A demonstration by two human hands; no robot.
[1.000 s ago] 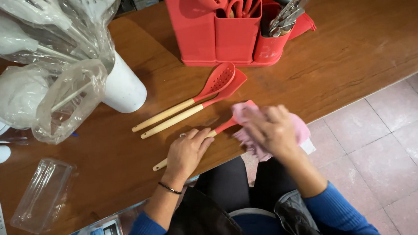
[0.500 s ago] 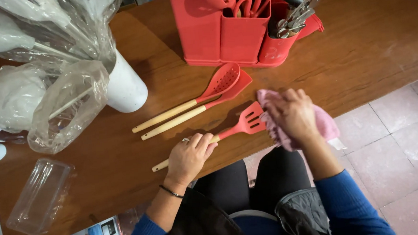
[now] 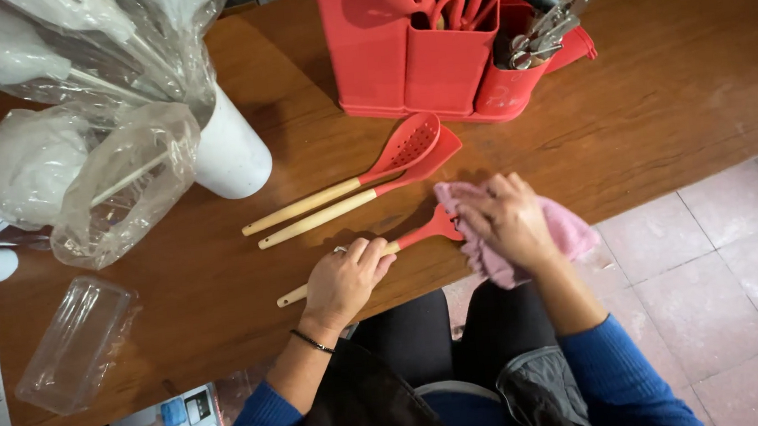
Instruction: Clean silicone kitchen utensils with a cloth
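My left hand [image 3: 342, 282] grips the wooden handle of a red utensil [image 3: 424, 233] lying near the front edge of the brown wooden table [image 3: 677, 99]. My right hand [image 3: 506, 219] presses a pink cloth [image 3: 570, 234] over the utensil's red head, which is mostly hidden under the cloth. Just beyond lie a red slotted spoon [image 3: 405, 148] and a red spatula [image 3: 433, 155], both with wooden handles, side by side.
A red utensil holder [image 3: 412, 62] with scissors and metal tools stands at the back. A white holder [image 3: 230, 153] with plastic-wrapped white utensils [image 3: 91, 100] is on the left. An empty transparent tray [image 3: 74, 345] lies front left. Tiled floor [image 3: 727, 285] shows on the right.
My right hand with the pink cloth slid off the utensil's head to the right, then came back left over it. My left hand kept hold of the handle.
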